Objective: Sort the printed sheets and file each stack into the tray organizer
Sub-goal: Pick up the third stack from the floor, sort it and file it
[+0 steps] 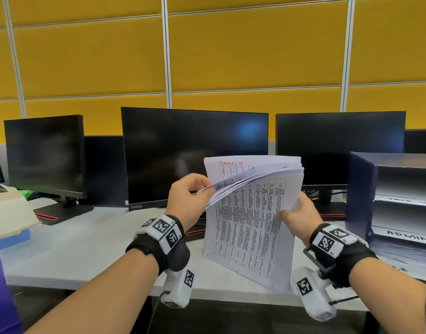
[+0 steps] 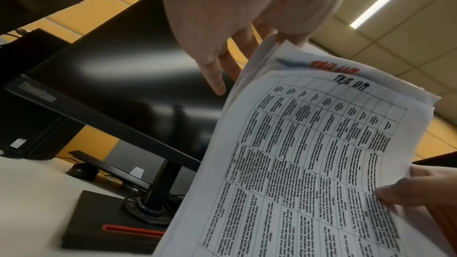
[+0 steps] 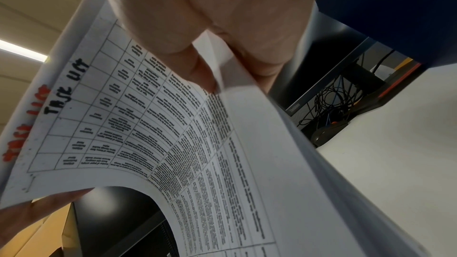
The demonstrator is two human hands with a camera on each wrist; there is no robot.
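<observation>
Here the person holds a stack of printed sheets (image 1: 250, 227) upright above the white desk (image 1: 86, 242), just in front of the middle monitor (image 1: 183, 153). The right hand (image 1: 301, 218) pinches the stack's right edge, thumb on the front page and fingers behind, so the bundle stays together while its left side is free to fan. The left hand (image 1: 187, 196) bends the upper left corners forward with curled fingers, probably to read the headings — "TASK LIST" shows in red on a rear page and in black on a nearer one. The tray organizer (image 1: 366, 196) stands just right of the stack, within easy reach; a lower shelf there carries an "ADMIN" label (image 1: 408, 236) above a pile of paper. Judging by this, sorting is under way and this stack is not yet filed.
</observation>
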